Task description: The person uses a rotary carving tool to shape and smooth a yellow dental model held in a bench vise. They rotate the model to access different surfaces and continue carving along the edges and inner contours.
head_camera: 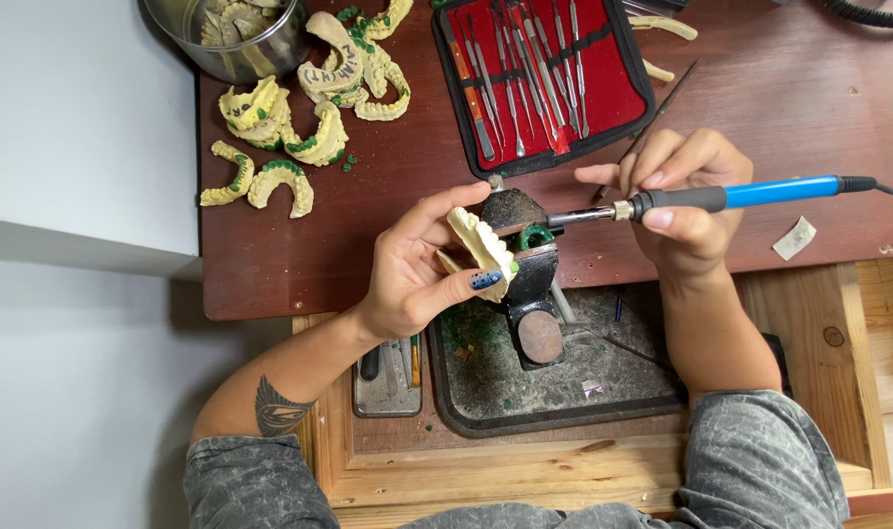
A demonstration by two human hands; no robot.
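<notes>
Head view, looking down on a reddish-brown bench (760, 88) with a lower wooden tray section at its near edge. Left hand (417, 264): closed around a pale yellow dental cast (481, 250), thumb across its front, fingers behind; the cast is held above the near edge of the bench, just beside a small dark burner stand (525, 284). Right hand (681, 201): gripping a blue-handled electric heating tool (730, 196) like a pen, its metal tip pointing left to the stand's dark top; whether the tip touches it cannot be told. Cord runs off the right edge of frame. Far left corner of the bench: a heap of yellow casts with green wax (300, 108), loose pieces spread beside it, and a metal bowl (231, 39) cut off by the top edge, holding more casts. Far middle: an open red instrument case (544, 78) with steel hand tools under elastic bands, its top cut off. Below the stand: a dark tray (554, 382) dusted with green scraps. Small paper scrap (794, 238) near the right edge. Person's grey sleeves (760, 460) cut off at the bottom.
</notes>
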